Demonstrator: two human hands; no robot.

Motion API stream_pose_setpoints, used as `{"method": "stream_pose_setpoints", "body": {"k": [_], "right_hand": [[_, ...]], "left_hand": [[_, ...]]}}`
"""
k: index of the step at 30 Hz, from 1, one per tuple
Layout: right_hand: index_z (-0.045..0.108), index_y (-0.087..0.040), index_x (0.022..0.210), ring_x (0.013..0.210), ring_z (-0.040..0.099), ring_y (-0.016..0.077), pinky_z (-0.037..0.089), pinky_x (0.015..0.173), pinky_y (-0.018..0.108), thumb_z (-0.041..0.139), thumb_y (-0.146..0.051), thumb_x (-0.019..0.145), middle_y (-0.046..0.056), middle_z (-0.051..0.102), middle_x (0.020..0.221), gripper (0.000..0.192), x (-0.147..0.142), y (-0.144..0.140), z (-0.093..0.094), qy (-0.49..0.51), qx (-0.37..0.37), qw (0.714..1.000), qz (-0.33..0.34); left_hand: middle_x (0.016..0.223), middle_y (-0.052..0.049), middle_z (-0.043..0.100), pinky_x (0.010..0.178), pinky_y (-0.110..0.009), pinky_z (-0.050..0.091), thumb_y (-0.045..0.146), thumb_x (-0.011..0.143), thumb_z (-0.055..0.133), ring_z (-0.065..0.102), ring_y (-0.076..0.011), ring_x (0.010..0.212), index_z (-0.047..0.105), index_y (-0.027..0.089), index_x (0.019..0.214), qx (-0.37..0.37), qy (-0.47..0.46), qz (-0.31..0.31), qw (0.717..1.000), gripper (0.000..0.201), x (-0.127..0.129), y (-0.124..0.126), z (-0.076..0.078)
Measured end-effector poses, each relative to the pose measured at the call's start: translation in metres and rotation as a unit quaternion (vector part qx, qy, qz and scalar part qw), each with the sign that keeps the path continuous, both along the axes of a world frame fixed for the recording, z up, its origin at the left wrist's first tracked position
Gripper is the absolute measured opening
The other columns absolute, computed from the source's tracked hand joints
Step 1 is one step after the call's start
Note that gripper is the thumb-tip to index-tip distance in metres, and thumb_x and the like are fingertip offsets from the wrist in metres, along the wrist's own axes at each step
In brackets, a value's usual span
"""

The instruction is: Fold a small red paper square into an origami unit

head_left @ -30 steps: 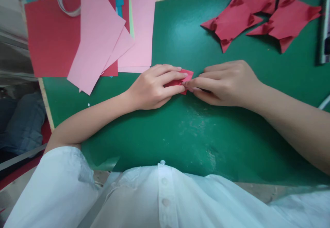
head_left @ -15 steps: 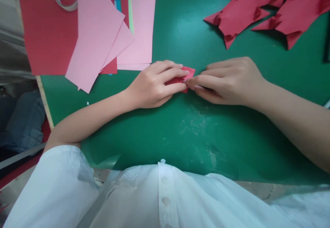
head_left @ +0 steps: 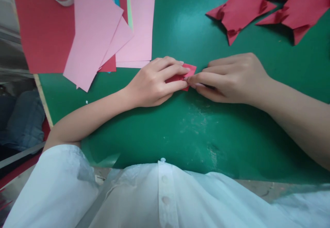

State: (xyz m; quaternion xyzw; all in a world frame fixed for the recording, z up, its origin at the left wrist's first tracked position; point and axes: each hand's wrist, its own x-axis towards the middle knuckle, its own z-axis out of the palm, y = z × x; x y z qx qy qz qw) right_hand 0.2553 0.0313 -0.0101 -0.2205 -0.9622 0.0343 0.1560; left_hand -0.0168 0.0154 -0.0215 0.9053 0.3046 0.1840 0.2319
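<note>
At the frame's middle, the left hand [head_left: 154, 83] and right hand [head_left: 232, 78] meet fingertip to fingertip, both pinching one small red folded paper [head_left: 189, 69] on the green mat [head_left: 196, 131] covering the counter; its folding looks partway done. Upper right lie at least two finished red folded pieces [head_left: 244, 8]. Upper left lie three or so pink sheets [head_left: 92, 32] over one red sheet [head_left: 41, 32].

- One head camera looked steeply down from above the person's chest, close to the green mat [head_left: 180, 131].
- The mat filled most of the view; the white shirt [head_left: 165, 197] lay at the near edge.
- Paper sheets [head_left: 87, 32] lay beyond the mat's far-left corner.
</note>
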Motion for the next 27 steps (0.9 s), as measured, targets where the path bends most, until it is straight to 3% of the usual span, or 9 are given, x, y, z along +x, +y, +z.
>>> {"method": "stream_pose_setpoints", "body": {"k": [5, 11, 16, 23, 27], "right_hand": [[0.075, -0.027, 0.109, 0.076, 0.068, 0.0137, 0.032, 0.060, 0.030, 0.042, -0.038, 0.111, 0.000, 0.078, 0.084, 0.035, -0.0028, -0.0008, 0.0017, -0.039, -0.047, 0.998, -0.024], [0.071, -0.024, 0.105, 0.068, 0.064, 0.0114, 0.033, 0.057, 0.028, 0.055, -0.029, 0.107, -0.003, 0.075, 0.077, 0.017, -0.0022, 0.0006, 0.0005, 0.051, 0.047, 0.997, 0.021], [0.068, -0.022, 0.104, 0.067, 0.063, 0.0105, 0.032, 0.056, 0.027, 0.058, -0.026, 0.106, -0.004, 0.075, 0.077, 0.011, -0.0024, 0.0005, 0.0003, 0.072, 0.067, 0.995, 0.027], [0.074, -0.025, 0.111, 0.076, 0.064, 0.0102, 0.030, 0.061, 0.027, 0.038, -0.036, 0.114, -0.003, 0.076, 0.085, 0.038, -0.0003, -0.0026, -0.0003, -0.003, -0.022, 1.000, -0.010], [0.077, -0.025, 0.113, 0.084, 0.069, 0.0131, 0.037, 0.063, 0.027, 0.022, -0.051, 0.115, 0.001, 0.076, 0.090, 0.061, -0.0030, -0.0030, 0.0055, -0.039, -0.128, 0.990, -0.048]], "left_hand": [[0.143, 0.000, 0.071, 0.109, -0.059, 0.061, 0.051, 0.113, 0.032, 0.068, -0.0289, 0.139, 0.074, 0.033, 0.121, 0.006, 0.010, -0.007, 1.000, 0.047, 0.0010, 0.0007, 0.0031], [0.144, 0.000, 0.072, 0.112, -0.061, 0.060, 0.050, 0.113, 0.030, 0.067, -0.0295, 0.140, 0.075, 0.032, 0.122, -0.003, 0.021, -0.010, 1.000, 0.049, 0.0016, 0.0010, 0.0063], [0.142, -0.001, 0.072, 0.110, -0.060, 0.061, 0.048, 0.113, 0.032, 0.068, -0.0291, 0.138, 0.073, 0.032, 0.122, 0.014, 0.003, -0.015, 1.000, 0.045, 0.0007, 0.0008, 0.0037], [0.142, 0.000, 0.071, 0.108, -0.058, 0.063, 0.047, 0.114, 0.032, 0.069, -0.0281, 0.136, 0.072, 0.034, 0.125, 0.038, -0.006, -0.020, 0.999, 0.044, -0.0021, 0.0018, -0.0008], [0.145, 0.001, 0.069, 0.112, -0.060, 0.061, 0.046, 0.114, 0.034, 0.067, -0.0289, 0.140, 0.071, 0.036, 0.128, 0.039, -0.010, -0.024, 0.999, 0.041, -0.0031, 0.0012, -0.0032]]}}
